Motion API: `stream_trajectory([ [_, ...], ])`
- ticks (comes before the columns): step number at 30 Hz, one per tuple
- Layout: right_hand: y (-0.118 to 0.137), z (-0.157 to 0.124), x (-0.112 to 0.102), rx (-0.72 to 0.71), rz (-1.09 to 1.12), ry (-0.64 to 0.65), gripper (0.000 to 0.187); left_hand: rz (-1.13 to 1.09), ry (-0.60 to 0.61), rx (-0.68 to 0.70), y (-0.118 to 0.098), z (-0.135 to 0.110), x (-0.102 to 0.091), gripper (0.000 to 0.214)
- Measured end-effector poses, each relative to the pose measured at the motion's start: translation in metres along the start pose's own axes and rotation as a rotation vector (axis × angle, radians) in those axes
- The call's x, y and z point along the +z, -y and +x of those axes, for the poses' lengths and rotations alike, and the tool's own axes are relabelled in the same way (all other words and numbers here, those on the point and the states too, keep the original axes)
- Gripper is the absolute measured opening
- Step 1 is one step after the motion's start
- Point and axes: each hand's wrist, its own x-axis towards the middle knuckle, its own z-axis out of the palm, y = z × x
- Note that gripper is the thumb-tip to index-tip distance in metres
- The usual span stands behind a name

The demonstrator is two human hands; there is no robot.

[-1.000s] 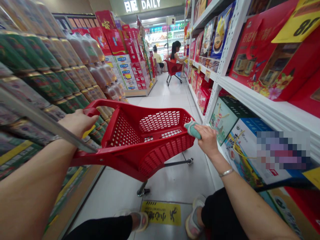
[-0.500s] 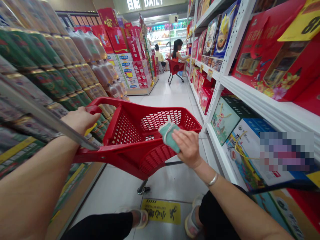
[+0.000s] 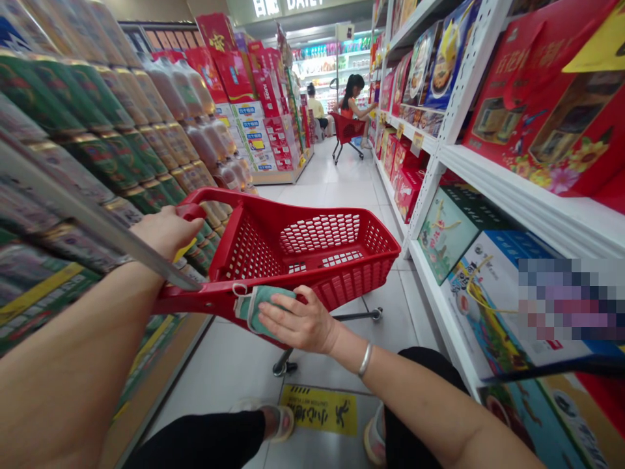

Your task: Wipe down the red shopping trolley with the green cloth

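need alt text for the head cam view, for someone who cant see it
In a shop aisle, a person's right hand presses a green cloth onto the near edge of a red shopping cart while the left hand holds its handle. White shelves of gift boxes stand to the right, and rows of drinks to the left.

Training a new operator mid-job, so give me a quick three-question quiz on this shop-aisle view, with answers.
1. True or false: the left hand grips the handle of the red plastic trolley.
2. What lies under the right hand? A) a teal cloth B) a yellow price tag C) a cardboard gift box
3. Fill in the blank: the silver bangle is on the ____ wrist.

Key: 1 true; 2 A; 3 right.
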Motion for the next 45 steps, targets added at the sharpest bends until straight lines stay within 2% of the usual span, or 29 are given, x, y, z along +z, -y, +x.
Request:
stream_trajectory([
  [6, -0.028, -0.026, -0.027, 0.009, -0.013, 0.119, 0.02, -0.024, 0.011, -0.006, 0.001, 0.001, 0.0, 0.078],
  [11, -0.051, -0.052, -0.049, 0.074, -0.068, 0.182, 0.022, -0.029, 0.018, 0.004, 0.001, 0.003, 0.001, 0.081],
  [14, -0.065, -0.068, -0.06, 0.13, -0.082, 0.199, 0.023, -0.035, 0.017, -0.001, 0.001, 0.003, 0.0, 0.081],
  [19, -0.091, -0.097, -0.083, 0.281, -0.116, 0.281, 0.038, -0.038, -0.006, -0.001, 0.003, 0.002, 0.0, 0.081],
  [22, -0.106, -0.116, -0.098, 0.426, -0.161, 0.339, 0.044, -0.018, -0.004, 0.002, 0.005, 0.003, 0.001, 0.081],
  [27, -0.131, -0.146, -0.112, 0.782, -0.289, 0.363, 0.046, 0.017, -0.004, 0.004, 0.007, 0.006, 0.002, 0.081],
  [31, -0.144, -0.155, -0.112, 1.112, -0.415, 0.292, 0.042, 0.041, -0.018, 0.002, 0.01, 0.007, 0.003, 0.078],
  [33, -0.146, -0.149, -0.11, 1.181, -0.43, 0.201, 0.039, 0.046, -0.021, 0.002, 0.011, 0.007, 0.003, 0.078],
  [36, -0.14, -0.129, -0.108, 1.115, -0.418, 0.054, 0.035, 0.038, -0.011, -0.005, 0.012, 0.004, 0.001, 0.079],
  [39, -0.129, -0.1, -0.109, 0.934, -0.39, -0.028, 0.036, 0.017, 0.007, -0.001, 0.011, 0.001, -0.002, 0.08],
  [42, -0.114, -0.067, -0.106, 0.748, -0.301, -0.04, 0.042, 0.005, 0.025, 0.002, 0.01, -0.001, -0.004, 0.082],
  [45, -0.092, -0.035, -0.092, 0.651, -0.149, -0.019, 0.05, 0.0, 0.017, 0.003, 0.008, -0.003, -0.005, 0.083],
])
